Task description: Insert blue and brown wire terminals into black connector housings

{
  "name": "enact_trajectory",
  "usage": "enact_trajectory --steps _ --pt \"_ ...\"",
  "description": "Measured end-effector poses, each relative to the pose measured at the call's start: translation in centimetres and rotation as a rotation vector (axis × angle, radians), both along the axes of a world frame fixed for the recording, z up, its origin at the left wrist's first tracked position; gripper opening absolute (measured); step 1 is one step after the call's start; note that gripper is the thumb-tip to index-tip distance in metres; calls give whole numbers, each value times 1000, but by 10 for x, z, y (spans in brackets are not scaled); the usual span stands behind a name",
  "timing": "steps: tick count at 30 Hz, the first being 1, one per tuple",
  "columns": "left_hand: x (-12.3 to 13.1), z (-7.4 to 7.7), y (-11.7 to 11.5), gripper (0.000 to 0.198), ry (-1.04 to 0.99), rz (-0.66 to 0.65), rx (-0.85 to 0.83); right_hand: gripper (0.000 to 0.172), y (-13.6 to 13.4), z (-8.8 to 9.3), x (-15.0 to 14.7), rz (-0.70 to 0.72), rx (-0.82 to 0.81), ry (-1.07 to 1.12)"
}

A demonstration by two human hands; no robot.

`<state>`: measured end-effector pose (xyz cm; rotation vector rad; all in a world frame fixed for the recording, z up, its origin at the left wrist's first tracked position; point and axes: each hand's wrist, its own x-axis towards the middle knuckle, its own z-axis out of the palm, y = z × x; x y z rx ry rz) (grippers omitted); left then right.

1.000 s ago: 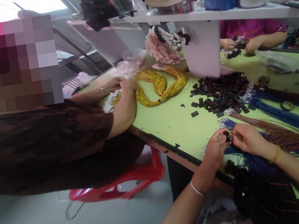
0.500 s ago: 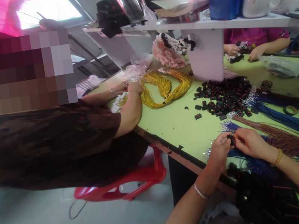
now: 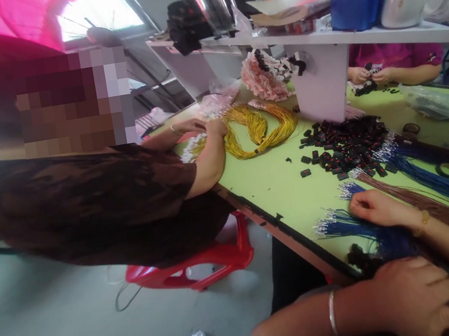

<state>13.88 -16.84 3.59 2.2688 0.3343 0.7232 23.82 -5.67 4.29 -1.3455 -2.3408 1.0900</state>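
My right hand (image 3: 378,209) is over the bundles of blue wires, fingers curled into a pinch beside the blue wires' metal-tipped ends (image 3: 349,189). Whatever it may hold is hidden. A second blue bundle (image 3: 339,223) with silvery terminals lies just below it. My left hand (image 3: 423,292) is at the lower right, palm down with its fingers apart, above dark parts mostly covered by the hand. Small black pieces (image 3: 364,259) lie between the two hands near the table edge. Brown wires (image 3: 425,198) run beneath my right forearm.
A heap of black connector housings (image 3: 344,143) lies beyond my hands on the green table (image 3: 271,194). A tape roll (image 3: 447,170) is at right. To the left, a co-worker (image 3: 148,197) handles yellow wires (image 3: 252,129); another person (image 3: 397,61) works across. A shelf (image 3: 314,37) stands above.
My hands, earlier together around a small black piece, have parted. My left hand has come down and right, toward me; my right remains near the blue wire ends. The view has shifted slightly.
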Motion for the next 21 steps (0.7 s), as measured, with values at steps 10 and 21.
enact_trajectory --steps 10,21 --pt "-67 11 55 29 -128 374 -191 11 -8 -41 -17 -72 291 -123" --pt "-144 -42 198 28 388 1015 -67 18 -9 -35 -18 -178 60 312"
